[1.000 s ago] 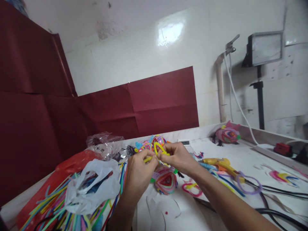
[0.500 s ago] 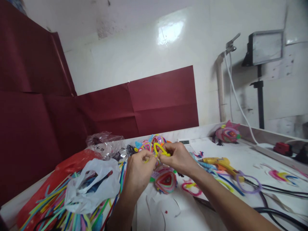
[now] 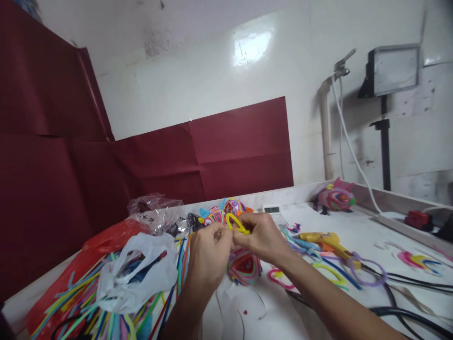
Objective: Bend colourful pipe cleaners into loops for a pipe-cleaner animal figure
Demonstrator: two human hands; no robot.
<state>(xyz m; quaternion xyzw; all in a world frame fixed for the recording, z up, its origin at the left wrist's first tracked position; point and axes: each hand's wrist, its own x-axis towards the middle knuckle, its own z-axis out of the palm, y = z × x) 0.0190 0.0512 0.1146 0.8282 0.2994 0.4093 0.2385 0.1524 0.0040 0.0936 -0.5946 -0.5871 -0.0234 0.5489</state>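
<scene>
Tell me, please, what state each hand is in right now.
Left hand: curled; whether it grips anything cannot be told.
Right hand: closed, holding the yellow loop.

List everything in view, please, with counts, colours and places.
Held loop: one, yellow, centre
Ornaments: at least four, multicoloured, centre and right
Craft sticks: many, mixed, both sides
Bags: several, white, red, clear, left
Glue gun: one, yellow, right
Ring: one, purple, right
Display: one, white, table's back
Cables: several, black or white, right
Block: one, red, far right
Lamp: one, black, upper right
Tap: one, grey, right wall
Sheeting: count unclear, maroon, back and left
Table: one, white, below
Left hand: one, bare, centre
Right hand: one, bare, centre
</scene>
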